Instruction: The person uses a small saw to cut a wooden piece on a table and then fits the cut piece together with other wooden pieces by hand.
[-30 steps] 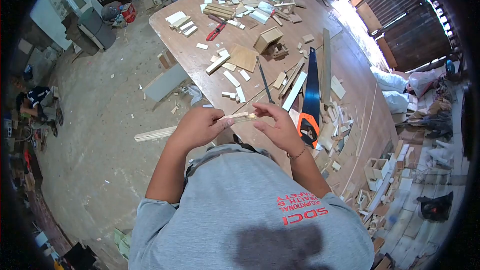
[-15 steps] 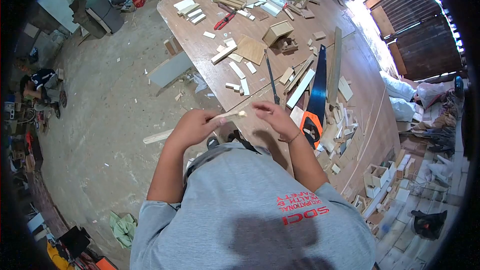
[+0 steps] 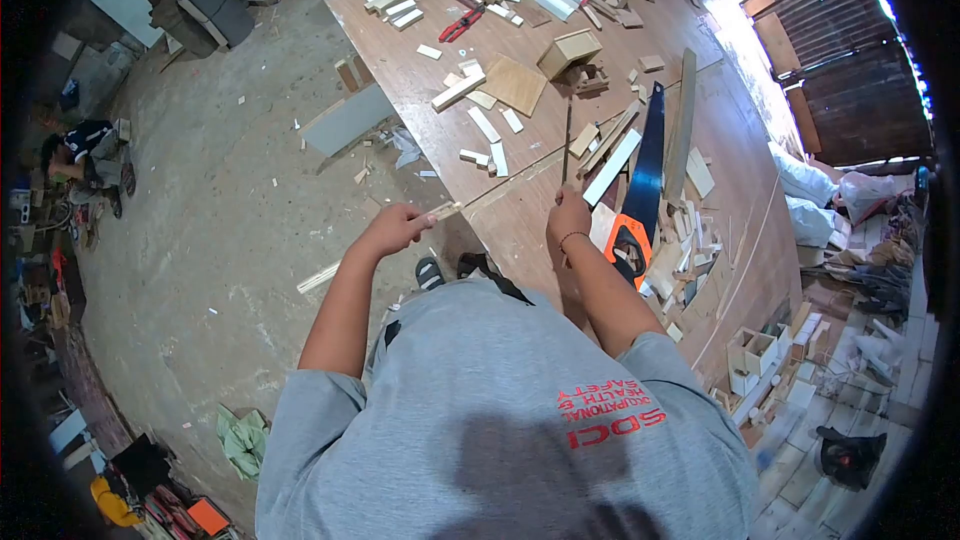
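Observation:
My left hand (image 3: 393, 232) pinches a small strip of wood (image 3: 446, 211) just off the table's front edge, its far end pointing toward the table. My right hand (image 3: 570, 218) is closed around the near end of a long, thin, dark file (image 3: 567, 140) on the table. Its handle is hidden in my fist, and the blade points away from me. Beside that hand lies a handsaw (image 3: 640, 190) with an orange and black handle. A white wood strip (image 3: 612, 168) lies between the file and the saw.
The wooden table (image 3: 520, 215) carries many offcuts, a small wooden box (image 3: 570, 54), a square plywood piece (image 3: 514, 86) and red-handled pliers (image 3: 462, 23). A grey board (image 3: 348, 120) leans beside the table. Another person (image 3: 88, 160) sits low at the far left.
My right hand has moved away from the wood strip and closed on the file. My left hand with the strip has shifted slightly left and away from me.

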The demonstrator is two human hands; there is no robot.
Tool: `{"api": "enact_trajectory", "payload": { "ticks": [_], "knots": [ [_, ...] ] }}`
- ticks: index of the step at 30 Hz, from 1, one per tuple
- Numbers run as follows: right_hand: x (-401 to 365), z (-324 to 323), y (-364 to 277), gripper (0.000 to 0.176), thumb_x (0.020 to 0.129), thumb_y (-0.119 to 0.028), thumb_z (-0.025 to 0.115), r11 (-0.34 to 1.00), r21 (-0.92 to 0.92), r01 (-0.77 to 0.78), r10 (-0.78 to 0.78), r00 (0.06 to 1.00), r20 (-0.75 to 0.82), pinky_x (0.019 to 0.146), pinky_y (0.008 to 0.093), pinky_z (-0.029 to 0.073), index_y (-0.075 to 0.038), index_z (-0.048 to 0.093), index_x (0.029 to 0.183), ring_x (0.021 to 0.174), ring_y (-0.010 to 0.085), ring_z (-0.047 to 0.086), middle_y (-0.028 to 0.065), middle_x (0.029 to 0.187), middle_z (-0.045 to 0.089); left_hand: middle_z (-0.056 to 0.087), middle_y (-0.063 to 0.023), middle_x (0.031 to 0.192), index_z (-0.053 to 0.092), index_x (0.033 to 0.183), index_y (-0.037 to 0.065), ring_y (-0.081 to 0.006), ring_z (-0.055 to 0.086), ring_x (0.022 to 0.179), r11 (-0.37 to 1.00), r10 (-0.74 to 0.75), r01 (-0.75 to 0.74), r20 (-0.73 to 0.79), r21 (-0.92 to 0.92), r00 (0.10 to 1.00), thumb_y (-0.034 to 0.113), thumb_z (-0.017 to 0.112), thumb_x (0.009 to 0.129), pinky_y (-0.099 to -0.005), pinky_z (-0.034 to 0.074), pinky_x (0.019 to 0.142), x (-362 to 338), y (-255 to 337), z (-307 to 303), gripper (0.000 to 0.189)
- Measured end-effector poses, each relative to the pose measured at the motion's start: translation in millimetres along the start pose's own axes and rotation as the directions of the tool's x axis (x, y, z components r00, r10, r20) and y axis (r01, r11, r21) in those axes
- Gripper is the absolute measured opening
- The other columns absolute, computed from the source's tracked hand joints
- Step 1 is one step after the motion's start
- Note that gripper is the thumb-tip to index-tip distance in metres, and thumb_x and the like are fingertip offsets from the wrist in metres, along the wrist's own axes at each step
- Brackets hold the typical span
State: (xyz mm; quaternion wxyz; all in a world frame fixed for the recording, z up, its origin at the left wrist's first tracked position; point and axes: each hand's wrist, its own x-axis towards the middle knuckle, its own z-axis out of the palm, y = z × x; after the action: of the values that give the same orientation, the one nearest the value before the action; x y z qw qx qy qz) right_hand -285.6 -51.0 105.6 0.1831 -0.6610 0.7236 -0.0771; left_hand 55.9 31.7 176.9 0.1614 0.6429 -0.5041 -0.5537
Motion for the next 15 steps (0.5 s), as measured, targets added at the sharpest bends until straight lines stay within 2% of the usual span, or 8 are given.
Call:
{"api": "enact_trajectory", "payload": {
  "ticks": [1, 2, 4, 8, 10, 11, 13, 15],
  "knots": [
    [0, 0, 0, 0.020, 0.077, -0.007, 0.055, 0.991, 0.121, -0.053, 0.058, 0.997, -0.040, 0.074, 0.0419, 0.047, -0.005, 0.052, 0.096, 0.086, 0.0350, 0.060, 0.0193, 0.090, 0.060, 0.059, -0.0075, 0.061, 0.066, 0.083, 0.000, -0.0155, 0.055, 0.054, 0.999, 0.033, -0.033, 0.019, -0.007, 0.999, 0.043, 0.057, 0.086, -0.0332, 0.045, 0.053, 8, -8, 6, 0.044],
    [0, 1, 0, 0.020, 0.077, -0.007, 0.055, 0.992, 0.118, -0.049, 0.053, 0.998, -0.039, 0.074, 0.0419, 0.047, -0.005, 0.052, 0.096, 0.086, 0.0350, 0.060, 0.0193, 0.090, 0.060, 0.059, -0.0075, 0.061, 0.066, 0.083, 0.000, -0.0155, 0.055, 0.054, 0.999, 0.033, -0.032, 0.016, -0.012, 0.999, 0.043, 0.057, 0.086, -0.0332, 0.045, 0.053, 15, -15, 12, 0.044],
    [-4, -1, -5, 0.021, 0.077, -0.004, 0.052, 0.928, 0.348, -0.135, 0.198, 0.969, -0.151, 0.070, 0.0404, 0.046, -0.004, 0.049, 0.098, 0.080, 0.0332, 0.060, 0.0166, 0.081, 0.059, 0.060, -0.0084, 0.063, 0.065, 0.087, 0.000, -0.0185, 0.056, 0.057, 1.000, 0.015, -0.016, 0.028, 0.023, 0.999, 0.041, 0.056, 0.087, -0.0354, 0.046, 0.057, 26, -22, 21, 0.042],
    [-18, -4, -7, 0.023, 0.080, -0.005, 0.054, 0.868, 0.497, -0.012, 0.162, 0.952, -0.261, 0.064, 0.0354, 0.045, -0.003, 0.047, 0.102, 0.070, 0.0239, 0.059, 0.0110, 0.077, 0.057, 0.060, -0.0100, 0.065, 0.065, 0.088, 0.000, -0.0210, 0.057, 0.060, 0.999, 0.039, -0.039, 0.016, 0.023, 0.999, 0.039, 0.055, 0.087, -0.0369, 0.046, 0.061, 40, -27, 33, 0.040],
    [-25, 0, -4, 0.020, 0.084, -0.012, 0.057, 0.794, 0.607, 0.043, 0.108, 0.972, -0.209, 0.058, 0.0293, 0.043, -0.002, 0.050, 0.100, 0.064, 0.0138, 0.053, 0.0053, 0.074, 0.055, 0.062, -0.0135, 0.068, 0.066, 0.089, 0.001, -0.0248, 0.060, 0.064, 0.998, 0.021, -0.024, 0.047, 0.066, 0.999, 0.038, 0.055, 0.087, -0.0384, 0.046, 0.064, 47, -30, 37, 0.039],
    [-28, 1, -2, 0.020, 0.084, -0.012, 0.057, 0.796, 0.604, 0.043, 0.107, 0.972, -0.209, 0.058, 0.0293, 0.043, -0.002, 0.050, 0.100, 0.064, 0.0138, 0.053, 0.0053, 0.074, 0.055, 0.062, -0.0135, 0.068, 0.066, 0.089, 0.001, -0.0248, 0.060, 0.064, 0.998, 0.021, -0.024, 0.048, 0.063, 0.999, 0.038, 0.055, 0.087, -0.0384, 0.046, 0.064, 52, -32, 39, 0.039],
    [-42, -1, -9, 0.021, 0.088, -0.019, 0.057, 0.712, 0.686, -0.147, 0.085, 0.989, 0.124, 0.055, 0.0245, 0.040, -0.003, 0.053, 0.099, 0.061, 0.0084, 0.046, 0.0010, 0.071, 0.052, 0.063, -0.0167, 0.071, 0.067, 0.089, 0.001, -0.0295, 0.061, 0.068, 0.991, 0.048, -0.053, 0.040, 0.124, 0.998, 0.038, 0.054, 0.086, -0.0405, 0.047, 0.066, 62, -42, 46, 0.039],
    [-54, 3, -20, 0.021, 0.089, -0.022, 0.055, 0.736, 0.646, -0.205, 0.095, 0.975, 0.202, 0.058, 0.0258, 0.041, -0.002, 0.055, 0.097, 0.065, 0.0102, 0.050, 0.0031, 0.070, 0.053, 0.064, -0.0180, 0.074, 0.067, 0.090, 0.002, -0.0319, 0.062, 0.071, 0.990, 0.035, -0.040, 0.042, 0.137, 0.999, 0.038, 0.054, 0.086, -0.0415, 0.047, 0.068, 68, -48, 51, 0.039]
  ]
}}
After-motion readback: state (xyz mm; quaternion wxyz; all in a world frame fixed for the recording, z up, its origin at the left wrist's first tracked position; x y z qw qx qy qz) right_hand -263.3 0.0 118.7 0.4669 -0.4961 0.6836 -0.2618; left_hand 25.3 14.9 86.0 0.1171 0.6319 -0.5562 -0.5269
